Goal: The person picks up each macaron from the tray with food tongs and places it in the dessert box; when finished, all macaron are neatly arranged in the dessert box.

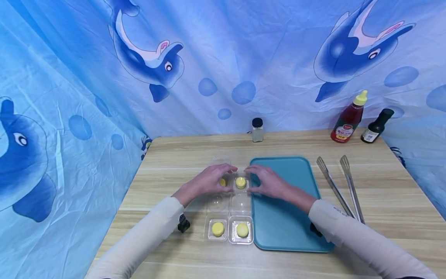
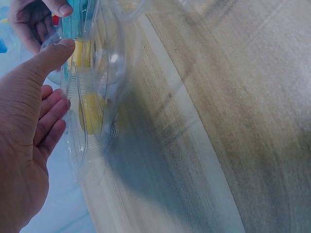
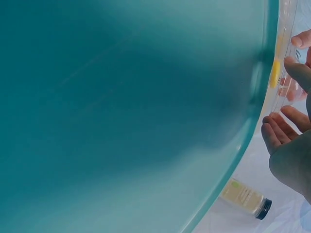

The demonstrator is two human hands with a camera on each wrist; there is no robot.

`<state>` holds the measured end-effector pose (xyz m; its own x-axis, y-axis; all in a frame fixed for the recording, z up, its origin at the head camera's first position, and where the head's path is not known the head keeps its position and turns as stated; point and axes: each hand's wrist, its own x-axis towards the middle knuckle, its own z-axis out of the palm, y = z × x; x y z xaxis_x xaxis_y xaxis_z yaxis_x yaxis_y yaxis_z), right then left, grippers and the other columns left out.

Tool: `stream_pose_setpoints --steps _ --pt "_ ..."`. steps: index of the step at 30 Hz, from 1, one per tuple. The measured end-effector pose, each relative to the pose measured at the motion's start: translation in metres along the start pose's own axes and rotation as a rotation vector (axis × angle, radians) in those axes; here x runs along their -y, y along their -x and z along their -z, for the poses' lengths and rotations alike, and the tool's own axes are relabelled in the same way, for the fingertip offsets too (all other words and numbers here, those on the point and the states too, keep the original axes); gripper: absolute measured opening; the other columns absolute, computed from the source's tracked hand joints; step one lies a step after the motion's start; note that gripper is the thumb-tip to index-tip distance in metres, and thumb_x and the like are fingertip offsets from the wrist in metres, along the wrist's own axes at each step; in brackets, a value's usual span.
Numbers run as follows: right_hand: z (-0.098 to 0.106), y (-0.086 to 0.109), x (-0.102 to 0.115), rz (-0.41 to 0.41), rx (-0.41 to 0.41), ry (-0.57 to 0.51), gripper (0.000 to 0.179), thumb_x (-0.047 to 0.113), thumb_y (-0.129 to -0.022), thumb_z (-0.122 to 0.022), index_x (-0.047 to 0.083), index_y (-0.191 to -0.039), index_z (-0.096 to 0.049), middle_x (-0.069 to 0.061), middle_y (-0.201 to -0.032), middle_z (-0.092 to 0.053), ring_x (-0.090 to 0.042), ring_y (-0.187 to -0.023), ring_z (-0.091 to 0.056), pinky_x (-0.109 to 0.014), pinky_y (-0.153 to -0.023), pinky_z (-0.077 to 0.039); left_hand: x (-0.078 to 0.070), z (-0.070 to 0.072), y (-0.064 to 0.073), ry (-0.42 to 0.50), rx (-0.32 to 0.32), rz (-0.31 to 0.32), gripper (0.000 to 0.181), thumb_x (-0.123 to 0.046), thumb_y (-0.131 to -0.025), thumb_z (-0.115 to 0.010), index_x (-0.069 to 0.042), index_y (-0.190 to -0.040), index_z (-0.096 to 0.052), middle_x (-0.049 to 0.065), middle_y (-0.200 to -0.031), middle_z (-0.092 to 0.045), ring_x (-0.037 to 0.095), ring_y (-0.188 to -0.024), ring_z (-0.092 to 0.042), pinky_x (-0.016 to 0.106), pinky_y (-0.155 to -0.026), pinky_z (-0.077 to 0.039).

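Observation:
Small clear plastic boxes hold round yellow cakes, several in all. At the far right one, holding a yellow cake (image 1: 241,183), my left hand (image 1: 211,179) and right hand (image 1: 270,183) stand on opposite sides, thumbs nearer me and fingers at the far side. In the left wrist view, the left hand (image 2: 29,111) has its thumb and fingers apart beside the clear plastic. The right hand (image 3: 291,150) has its fingers spread near the box edge; contact is hard to tell. A second cake (image 1: 222,182) is partly hidden by the left hand.
Nearer me are two more cakes, the left one (image 1: 218,229) and the right one (image 1: 242,230), in boxes with lids folded back. Right of them lies a teal tray (image 1: 289,224), then metal tongs (image 1: 343,190). A black-capped jar (image 1: 257,130), red sauce bottle (image 1: 347,120) and dark bottle (image 1: 376,127) stand behind.

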<state>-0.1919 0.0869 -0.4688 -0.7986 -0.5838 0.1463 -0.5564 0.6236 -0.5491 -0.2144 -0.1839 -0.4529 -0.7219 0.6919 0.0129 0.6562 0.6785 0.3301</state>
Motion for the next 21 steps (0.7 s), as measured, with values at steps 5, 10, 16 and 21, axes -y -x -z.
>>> stream_pose_setpoints --steps 5,10,16,21 --pt "-0.0004 0.0001 0.0005 -0.001 0.001 0.004 0.071 0.025 -0.085 -0.092 -0.001 -0.144 -0.061 -0.020 -0.144 -0.062 -0.039 -0.134 -0.059 -0.053 -0.113 -0.050 0.0001 0.0005 0.0000 -0.007 0.001 -0.003 0.076 -0.042 -0.087 -0.089 -0.013 -0.149 -0.057 0.004 -0.138 -0.068 0.019 -0.124 -0.065 0.041 -0.112 -0.051" --pt "-0.0008 -0.0004 0.0008 -0.010 0.004 -0.002 0.072 0.025 -0.084 -0.093 -0.001 -0.143 -0.062 -0.018 -0.142 -0.063 -0.037 -0.132 -0.060 -0.052 -0.112 -0.051 -0.0004 0.0016 -0.0008 -0.021 0.000 -0.012 0.075 -0.042 -0.086 -0.089 -0.013 -0.148 -0.058 0.004 -0.137 -0.069 0.019 -0.122 -0.066 0.042 -0.113 -0.050" --pt "-0.0026 -0.0005 0.0011 -0.019 -0.002 -0.002 0.071 0.025 -0.084 -0.094 -0.001 -0.142 -0.063 -0.019 -0.141 -0.064 -0.037 -0.133 -0.060 -0.053 -0.113 -0.050 -0.0014 0.0027 -0.0008 -0.032 -0.012 -0.029 0.073 -0.041 -0.085 -0.090 -0.012 -0.146 -0.060 0.005 -0.133 -0.071 0.019 -0.118 -0.067 0.042 -0.111 -0.051" --pt "-0.0031 -0.0008 0.0021 -0.017 -0.010 0.003 0.071 0.025 -0.084 -0.093 -0.001 -0.142 -0.062 -0.019 -0.141 -0.064 -0.037 -0.133 -0.060 -0.052 -0.113 -0.050 -0.0021 0.0043 -0.0010 -0.054 -0.016 -0.034 0.074 -0.042 -0.084 -0.091 -0.012 -0.145 -0.060 0.005 -0.130 -0.072 0.020 -0.115 -0.068 0.043 -0.110 -0.052"
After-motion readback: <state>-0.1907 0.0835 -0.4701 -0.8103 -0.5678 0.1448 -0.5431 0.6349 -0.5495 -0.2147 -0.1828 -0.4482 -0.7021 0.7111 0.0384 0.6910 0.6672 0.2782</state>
